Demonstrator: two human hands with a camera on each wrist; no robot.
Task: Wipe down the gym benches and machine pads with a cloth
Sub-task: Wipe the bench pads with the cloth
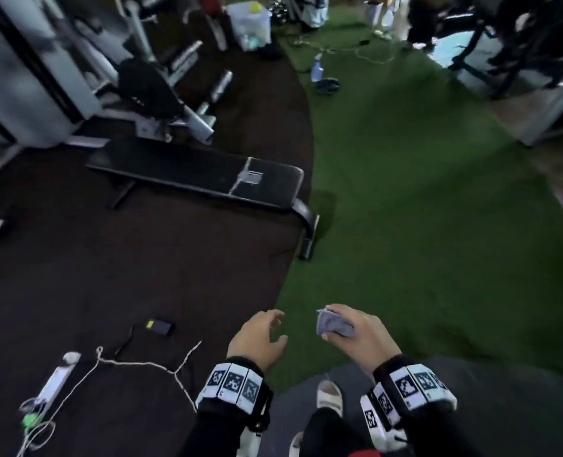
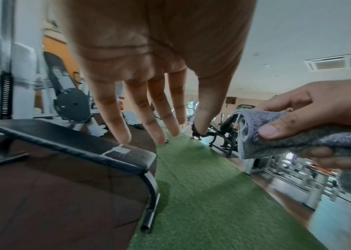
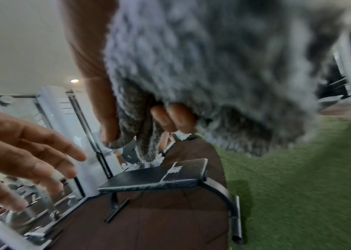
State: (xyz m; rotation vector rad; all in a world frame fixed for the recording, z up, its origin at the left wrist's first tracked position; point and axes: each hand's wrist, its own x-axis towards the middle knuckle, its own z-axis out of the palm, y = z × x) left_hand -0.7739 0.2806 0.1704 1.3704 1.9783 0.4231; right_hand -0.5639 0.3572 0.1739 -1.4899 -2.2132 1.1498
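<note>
A flat black bench (image 1: pixel 194 173) (image 2: pixel 69 143) (image 3: pixel 159 175) with a taped patch near its right end stands on the dark floor ahead and to the left. My right hand (image 1: pixel 349 328) (image 2: pixel 311 121) grips a folded grey cloth (image 1: pixel 334 324) (image 2: pixel 277 140) (image 3: pixel 213 67), thumb on top and fingers curled under it. My left hand (image 1: pixel 263 334) (image 2: pixel 155 108) (image 3: pixel 27 152) hovers just left of the cloth, fingers spread and holding nothing. Both hands are in the air well short of the bench.
A weight machine with a black pad (image 1: pixel 148 87) stands behind the bench. A spray bottle (image 1: pixel 317 68) stands on the green turf (image 1: pixel 422 209) farther ahead. Cables and small devices (image 1: pixel 161 326) lie on the dark floor at lower left. More machines (image 1: pixel 511 44) stand at far right.
</note>
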